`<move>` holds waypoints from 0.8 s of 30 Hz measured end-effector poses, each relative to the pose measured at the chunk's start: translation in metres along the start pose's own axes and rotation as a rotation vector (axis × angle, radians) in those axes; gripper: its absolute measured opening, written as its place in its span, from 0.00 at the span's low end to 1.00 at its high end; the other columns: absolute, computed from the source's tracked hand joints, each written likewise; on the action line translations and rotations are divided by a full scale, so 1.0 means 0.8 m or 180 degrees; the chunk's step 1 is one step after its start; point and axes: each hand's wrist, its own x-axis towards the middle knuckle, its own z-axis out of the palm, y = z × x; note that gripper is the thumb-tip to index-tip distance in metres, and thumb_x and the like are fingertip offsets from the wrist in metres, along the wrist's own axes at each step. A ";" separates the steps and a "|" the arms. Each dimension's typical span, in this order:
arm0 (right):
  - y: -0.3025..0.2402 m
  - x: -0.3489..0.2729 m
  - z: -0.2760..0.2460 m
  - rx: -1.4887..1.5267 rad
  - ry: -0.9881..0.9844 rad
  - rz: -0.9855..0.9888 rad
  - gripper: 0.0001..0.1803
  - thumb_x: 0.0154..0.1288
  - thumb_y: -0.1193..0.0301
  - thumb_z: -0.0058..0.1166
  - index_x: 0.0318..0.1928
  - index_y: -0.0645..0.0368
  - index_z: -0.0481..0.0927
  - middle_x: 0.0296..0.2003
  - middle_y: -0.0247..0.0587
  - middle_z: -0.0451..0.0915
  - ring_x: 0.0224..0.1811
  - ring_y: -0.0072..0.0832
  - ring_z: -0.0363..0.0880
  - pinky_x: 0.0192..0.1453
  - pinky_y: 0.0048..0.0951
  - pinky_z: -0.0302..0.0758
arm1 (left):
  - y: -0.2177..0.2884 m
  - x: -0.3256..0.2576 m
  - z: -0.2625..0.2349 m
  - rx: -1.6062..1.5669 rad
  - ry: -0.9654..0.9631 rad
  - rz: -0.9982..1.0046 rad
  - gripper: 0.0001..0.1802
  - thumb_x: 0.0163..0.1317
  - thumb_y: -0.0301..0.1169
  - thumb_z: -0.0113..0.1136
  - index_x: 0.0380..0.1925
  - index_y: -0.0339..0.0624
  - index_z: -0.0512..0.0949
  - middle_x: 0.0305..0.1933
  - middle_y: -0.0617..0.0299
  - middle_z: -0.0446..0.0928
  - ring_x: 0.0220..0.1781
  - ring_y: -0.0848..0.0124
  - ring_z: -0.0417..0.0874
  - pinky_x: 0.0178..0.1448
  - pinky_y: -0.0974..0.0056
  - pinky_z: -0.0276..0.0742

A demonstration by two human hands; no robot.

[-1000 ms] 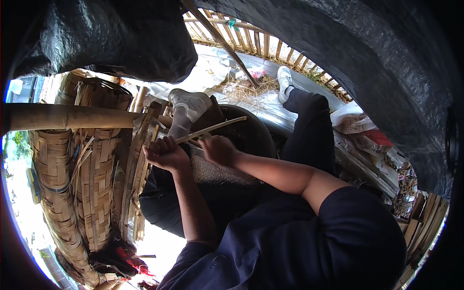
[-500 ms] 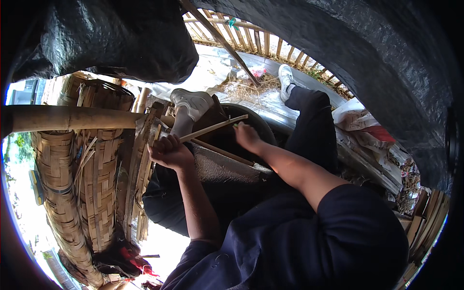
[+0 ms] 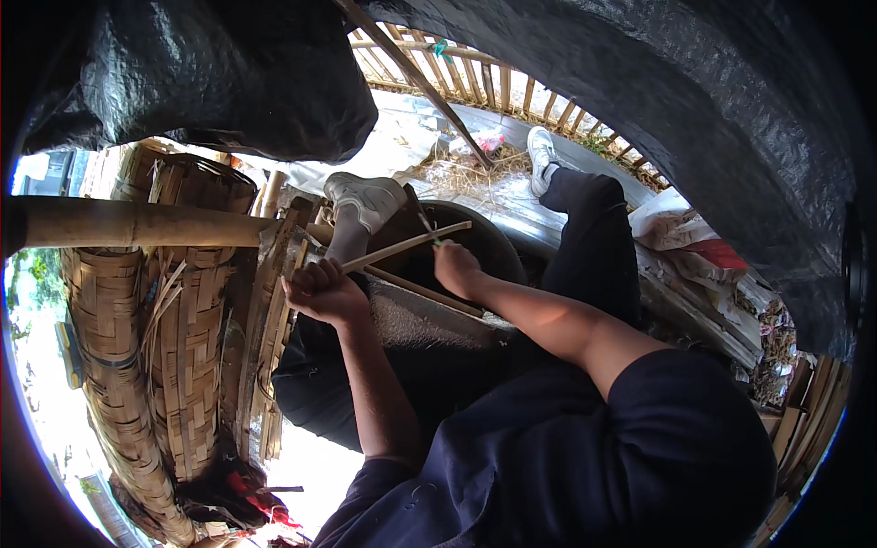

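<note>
A pale bamboo strip [image 3: 402,246] slants up to the right from my left hand [image 3: 326,290], whose fingers are wrapped round its lower end. My right hand [image 3: 457,269] is closed on a knife [image 3: 424,217] with a bit of green at the handle. Its thin blade points up and to the left and crosses the strip near the far end; whether it cuts into the wood I cannot tell. Under the strip lies a second, thinner stick [image 3: 425,290] along the edge of a rough grey sheet [image 3: 411,320] over my lap. Beyond is a dark round tub [image 3: 498,239].
Tall woven bamboo baskets [image 3: 187,347] stand at the left, with a thick bamboo pole [image 3: 137,222] across them. Black plastic sheeting [image 3: 228,82] hangs overhead. Sacks [image 3: 671,219] and stacked boards [image 3: 699,310] lie at the right. A slatted bamboo fence [image 3: 475,78] runs behind.
My right hand has shifted slightly left and down, bringing it closer to the strip. The knife blade now shows across the strip. My left hand has hardly moved.
</note>
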 end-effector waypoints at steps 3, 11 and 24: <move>-0.086 -0.041 -0.039 -0.0123 -0.0429 -0.1126 0.19 0.72 0.62 0.40 0.37 0.69 0.71 0.24 0.61 0.80 0.31 0.53 0.82 0.34 0.49 0.79 | 0.009 0.004 -0.023 -0.0184 0.0209 0.0015 0.23 0.66 0.42 0.39 0.13 0.54 0.48 0.12 0.72 0.41 0.15 0.77 0.40 0.22 0.66 0.43; 0.015 0.008 -0.012 -0.0248 -0.0174 -0.0072 0.20 0.72 0.61 0.38 0.36 0.67 0.76 0.29 0.59 0.81 0.35 0.50 0.83 0.40 0.47 0.80 | -0.004 0.002 0.001 0.0056 0.0060 0.0012 0.22 0.66 0.42 0.40 0.14 0.54 0.48 0.12 0.73 0.41 0.15 0.78 0.41 0.23 0.67 0.44; 0.045 0.033 0.000 -0.0401 -0.0481 -0.0381 0.19 0.72 0.61 0.37 0.41 0.67 0.73 0.32 0.62 0.80 0.37 0.53 0.81 0.43 0.49 0.77 | 0.000 -0.001 -0.001 -0.0042 0.0056 -0.0009 0.22 0.67 0.43 0.42 0.15 0.54 0.50 0.13 0.74 0.42 0.15 0.78 0.41 0.22 0.69 0.45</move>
